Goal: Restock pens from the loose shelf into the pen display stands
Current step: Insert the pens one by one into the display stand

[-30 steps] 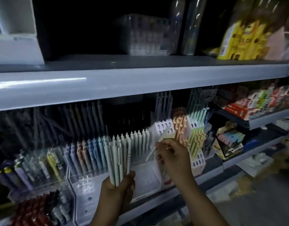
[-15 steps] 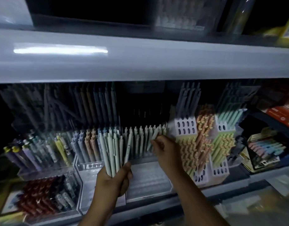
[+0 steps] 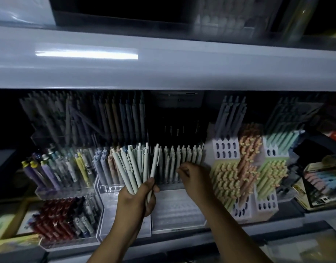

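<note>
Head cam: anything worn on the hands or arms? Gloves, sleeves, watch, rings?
Nothing that shows. Left hand and right hand are bare, no gloves. Both forearms, left and right, are bare down to the frame edge, with no sleeve or cuff in view. No watch, band or ring is visible, though the frame is dim and blurred, so something small could be missed.

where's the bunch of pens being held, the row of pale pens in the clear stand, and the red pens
bunch of pens (image 3: 134,164): head view, mid barrels of the fan
row of pale pens (image 3: 189,155): head view, upper barrels
red pens (image 3: 53,219): head view, middle of the pile
</note>
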The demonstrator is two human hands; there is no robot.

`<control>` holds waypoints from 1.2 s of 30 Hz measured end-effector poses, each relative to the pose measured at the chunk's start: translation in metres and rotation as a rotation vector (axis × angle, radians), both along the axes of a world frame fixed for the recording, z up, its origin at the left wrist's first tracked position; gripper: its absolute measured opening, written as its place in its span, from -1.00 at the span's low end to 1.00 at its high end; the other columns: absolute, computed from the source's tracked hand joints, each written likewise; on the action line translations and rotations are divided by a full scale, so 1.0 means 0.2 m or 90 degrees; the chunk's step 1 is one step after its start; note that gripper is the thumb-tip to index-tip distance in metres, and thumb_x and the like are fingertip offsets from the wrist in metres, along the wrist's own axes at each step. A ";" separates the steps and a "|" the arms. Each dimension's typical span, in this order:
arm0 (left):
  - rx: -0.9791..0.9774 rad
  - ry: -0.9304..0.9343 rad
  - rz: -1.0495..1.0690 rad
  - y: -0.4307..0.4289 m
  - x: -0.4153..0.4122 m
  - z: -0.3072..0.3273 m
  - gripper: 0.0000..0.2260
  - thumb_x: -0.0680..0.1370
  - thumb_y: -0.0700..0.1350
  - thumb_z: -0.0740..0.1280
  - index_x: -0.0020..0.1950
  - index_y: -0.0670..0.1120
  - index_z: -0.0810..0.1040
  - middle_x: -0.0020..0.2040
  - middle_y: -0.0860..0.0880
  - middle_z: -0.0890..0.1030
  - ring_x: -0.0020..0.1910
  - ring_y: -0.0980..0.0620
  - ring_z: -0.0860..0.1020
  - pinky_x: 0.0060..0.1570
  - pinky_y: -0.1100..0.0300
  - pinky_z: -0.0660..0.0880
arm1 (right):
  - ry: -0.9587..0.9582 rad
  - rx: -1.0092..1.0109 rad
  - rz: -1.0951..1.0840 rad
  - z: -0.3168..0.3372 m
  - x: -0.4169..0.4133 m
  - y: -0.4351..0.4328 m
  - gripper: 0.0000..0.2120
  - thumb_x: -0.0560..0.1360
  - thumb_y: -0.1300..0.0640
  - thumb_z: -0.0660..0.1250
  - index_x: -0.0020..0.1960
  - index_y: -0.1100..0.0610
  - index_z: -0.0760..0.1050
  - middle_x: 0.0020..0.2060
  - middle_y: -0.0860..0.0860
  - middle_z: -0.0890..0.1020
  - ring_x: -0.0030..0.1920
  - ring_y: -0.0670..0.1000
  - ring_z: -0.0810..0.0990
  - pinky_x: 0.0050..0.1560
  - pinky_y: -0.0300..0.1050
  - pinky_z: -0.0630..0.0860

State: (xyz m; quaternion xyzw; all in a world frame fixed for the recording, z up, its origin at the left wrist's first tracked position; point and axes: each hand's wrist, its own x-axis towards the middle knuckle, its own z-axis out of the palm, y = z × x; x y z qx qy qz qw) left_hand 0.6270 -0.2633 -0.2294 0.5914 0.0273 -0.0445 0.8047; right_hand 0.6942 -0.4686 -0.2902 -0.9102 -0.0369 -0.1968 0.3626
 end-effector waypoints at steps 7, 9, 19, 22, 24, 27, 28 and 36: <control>0.014 -0.017 -0.035 0.00 -0.01 -0.04 -0.68 0.64 -0.13 0.32 -0.30 -0.14 0.62 -0.41 -0.23 0.36 -0.46 -0.05 0.22 -0.41 0.10 0.13 | -0.037 -0.062 -0.028 0.01 -0.01 0.01 -0.78 0.58 0.03 0.36 -0.18 0.12 0.57 -0.33 0.04 0.64 -0.28 0.02 0.62 -0.27 -0.03 0.54; 0.018 -0.020 -0.049 0.00 -0.01 -0.06 -0.67 0.65 -0.11 0.30 -0.25 -0.26 0.59 -0.46 -0.21 0.31 -0.51 -0.03 0.21 -0.45 0.16 0.14 | -0.040 -0.061 -0.030 0.01 -0.02 0.01 -0.77 0.58 0.01 0.35 -0.18 0.11 0.57 -0.33 0.03 0.64 -0.28 0.01 0.62 -0.26 -0.02 0.55; -0.019 -0.010 -0.068 0.03 -0.05 -0.07 -0.64 0.64 -0.12 0.28 -0.15 -0.42 0.54 -0.49 -0.18 0.35 -0.56 -0.02 0.22 -0.42 0.05 0.10 | -0.008 0.013 -0.075 0.02 -0.08 0.05 -0.86 0.57 0.09 0.41 0.06 0.15 0.61 -0.10 0.05 0.66 -0.08 -0.02 0.63 -0.02 -0.05 0.60; -0.023 -0.008 -0.071 0.05 -0.05 -0.08 -0.64 0.63 -0.09 0.29 -0.17 -0.37 0.57 -0.49 -0.18 0.34 -0.56 -0.02 0.22 -0.45 0.11 0.13 | -0.011 0.125 -0.060 0.12 -0.22 0.15 -0.92 0.56 0.15 0.43 0.04 0.11 0.62 -0.14 -0.08 0.66 -0.13 -0.13 0.64 -0.08 -0.22 0.57; -0.023 -0.006 -0.075 0.05 -0.06 -0.09 -0.64 0.62 -0.07 0.30 -0.21 -0.33 0.59 -0.49 -0.18 0.33 -0.56 -0.02 0.22 -0.46 0.14 0.15 | 0.065 0.300 0.026 0.19 -0.29 0.22 -0.93 0.58 0.18 0.40 -0.01 0.17 0.64 -0.26 -0.04 0.68 -0.24 -0.03 0.66 -0.20 -0.03 0.62; -0.030 -0.006 -0.076 0.05 -0.07 -0.09 -0.65 0.58 -0.05 0.33 -0.22 -0.32 0.60 -0.50 -0.19 0.35 -0.57 -0.02 0.23 -0.48 0.17 0.18 | 0.129 0.450 0.115 0.27 -0.34 0.28 -0.86 0.59 0.18 0.38 0.02 0.25 0.66 -0.29 0.11 0.69 -0.30 0.16 0.64 -0.25 0.12 0.58; -0.031 -0.010 -0.079 0.05 -0.07 -0.09 -0.65 0.56 -0.04 0.33 -0.22 -0.32 0.59 -0.50 -0.20 0.37 -0.58 -0.02 0.24 -0.48 0.17 0.19 | 0.143 0.449 0.138 0.29 -0.34 0.29 -0.86 0.59 0.18 0.39 0.01 0.25 0.66 -0.31 0.12 0.67 -0.31 0.15 0.62 -0.26 0.08 0.57; 0.006 -0.018 -0.084 0.06 -0.06 -0.11 -0.67 0.65 -0.12 0.30 -0.25 -0.24 0.65 -0.47 -0.22 0.42 -0.55 -0.02 0.25 -0.45 0.15 0.15 | 0.153 0.492 0.171 0.32 -0.34 0.30 -0.85 0.58 0.22 0.38 -0.09 0.30 0.62 -0.41 0.08 0.60 -0.37 0.07 0.53 -0.28 -0.03 0.47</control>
